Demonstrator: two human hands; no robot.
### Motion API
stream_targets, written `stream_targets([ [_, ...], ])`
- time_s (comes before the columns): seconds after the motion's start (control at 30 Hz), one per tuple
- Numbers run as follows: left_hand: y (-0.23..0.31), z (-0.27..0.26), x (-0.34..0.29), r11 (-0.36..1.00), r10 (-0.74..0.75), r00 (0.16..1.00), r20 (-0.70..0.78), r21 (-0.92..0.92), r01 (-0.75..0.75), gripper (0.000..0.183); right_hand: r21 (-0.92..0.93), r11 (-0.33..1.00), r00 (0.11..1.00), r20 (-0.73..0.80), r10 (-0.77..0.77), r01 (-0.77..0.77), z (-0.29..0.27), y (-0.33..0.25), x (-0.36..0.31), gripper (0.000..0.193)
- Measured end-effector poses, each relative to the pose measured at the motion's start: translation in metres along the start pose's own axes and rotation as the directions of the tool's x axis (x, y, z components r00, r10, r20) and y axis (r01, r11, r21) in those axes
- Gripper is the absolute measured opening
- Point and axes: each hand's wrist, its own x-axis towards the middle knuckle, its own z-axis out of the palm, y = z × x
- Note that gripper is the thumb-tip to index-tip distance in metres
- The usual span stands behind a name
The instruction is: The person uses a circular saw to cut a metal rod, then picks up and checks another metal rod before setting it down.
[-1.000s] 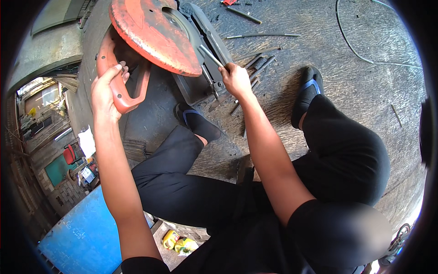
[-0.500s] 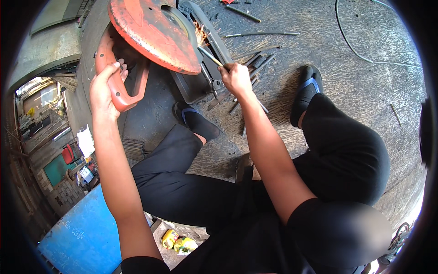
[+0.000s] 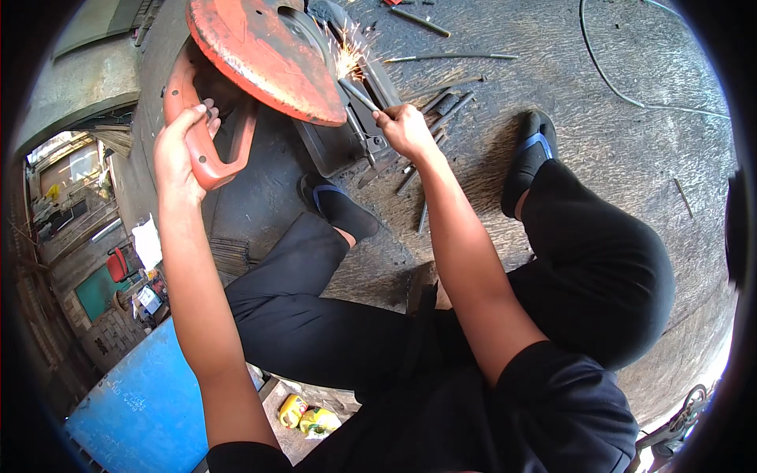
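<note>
My left hand [image 3: 180, 146] is wrapped round the orange handle [image 3: 206, 158] of a cut-off saw. Above it the saw's worn orange guard [image 3: 268, 67] covers most of the disc [image 3: 307, 35]. My right hand [image 3: 404, 130] grips a thin metal rod [image 3: 359, 94], whose far end is against the disc area. Bright sparks [image 3: 349, 55] spray from there. Under the rod lies the saw's dark base [image 3: 331, 146] with a clamp screw [image 3: 367, 140]. The exact contact of rod and disc is hidden by the guard.
Several cut rods [image 3: 449, 114] lie right of the base, and a longer rod [image 3: 453, 57] farther off. A cable [image 3: 603, 79] curves over the floor at the far right. My sandalled feet [image 3: 343, 209] flank the saw's near side. A blue panel [image 3: 138, 402] stands at lower left.
The sparks have grown and spread wider. My right hand has shifted slightly toward the saw with the rod. My left hand stays on the handle, barely moved.
</note>
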Motion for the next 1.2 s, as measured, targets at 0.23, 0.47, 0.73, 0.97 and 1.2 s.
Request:
stream_targets([
  [0.23,0.0,0.0,0.0,1.0,-0.01,1.0,-0.009,-0.006,0.009,0.042,0.039,0.989,0.978,0.164,0.133,-0.141,-0.005,0.001,0.005,0.038],
  [0.47,0.0,0.002,-0.003,1.0,-0.001,1.0,-0.014,-0.026,0.001,0.042,0.158,0.956,0.94,0.281,0.195,-0.246,-0.005,0.016,0.012,0.042],
  [0.73,0.0,0.001,-0.002,0.998,0.038,0.999,0.017,-0.043,-0.037,0.035,0.298,0.905,0.931,0.296,0.215,-0.304,-0.01,0.029,0.016,0.043],
  [0.97,0.002,-0.001,-0.001,1.0,0.002,1.0,-0.023,0.026,-0.002,0.036,0.34,0.908,0.952,0.261,0.158,-0.244,-0.005,0.021,0.009,0.039],
  [1.2,0.0,0.002,-0.002,0.998,0.008,1.0,-0.013,-0.067,-0.009,0.035,0.319,0.908,0.934,0.315,0.166,-0.269,-0.009,0.023,0.009,0.041],
])
